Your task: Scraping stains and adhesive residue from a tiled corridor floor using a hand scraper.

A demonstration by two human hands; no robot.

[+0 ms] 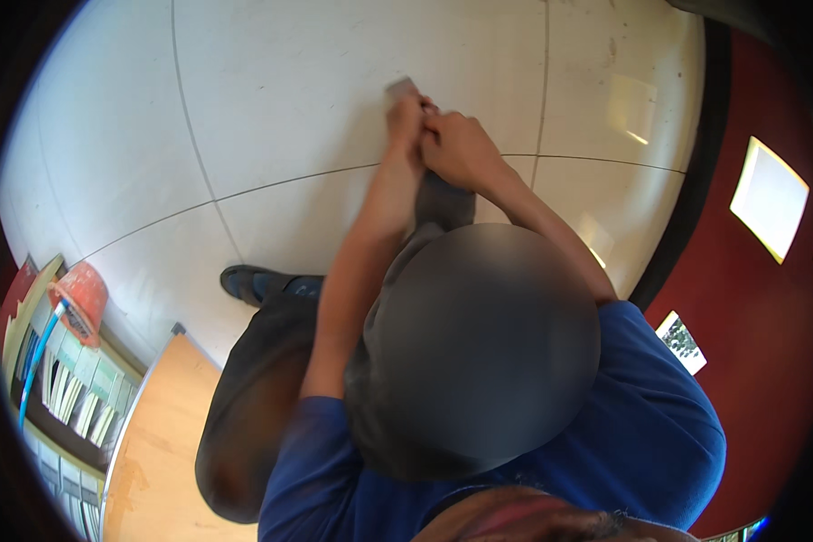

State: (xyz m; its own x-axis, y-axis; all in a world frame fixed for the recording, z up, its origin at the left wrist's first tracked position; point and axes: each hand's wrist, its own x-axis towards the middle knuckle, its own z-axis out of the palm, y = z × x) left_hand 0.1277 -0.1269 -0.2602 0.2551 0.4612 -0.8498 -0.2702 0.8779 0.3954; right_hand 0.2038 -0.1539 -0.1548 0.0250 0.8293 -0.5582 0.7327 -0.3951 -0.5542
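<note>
Pale tiled floor spreads below a bent-over person. The left hand pinches a small greyish block at its fingertips; the curled right hand meets it, perhaps for steadiness, its grip unclear.

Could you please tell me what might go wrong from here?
The small, blurred grey-brown block juts out beyond the bare left hand, so it might slip onto the pale tiled floor. The bare right hand is so close that the two might knock together.
</note>
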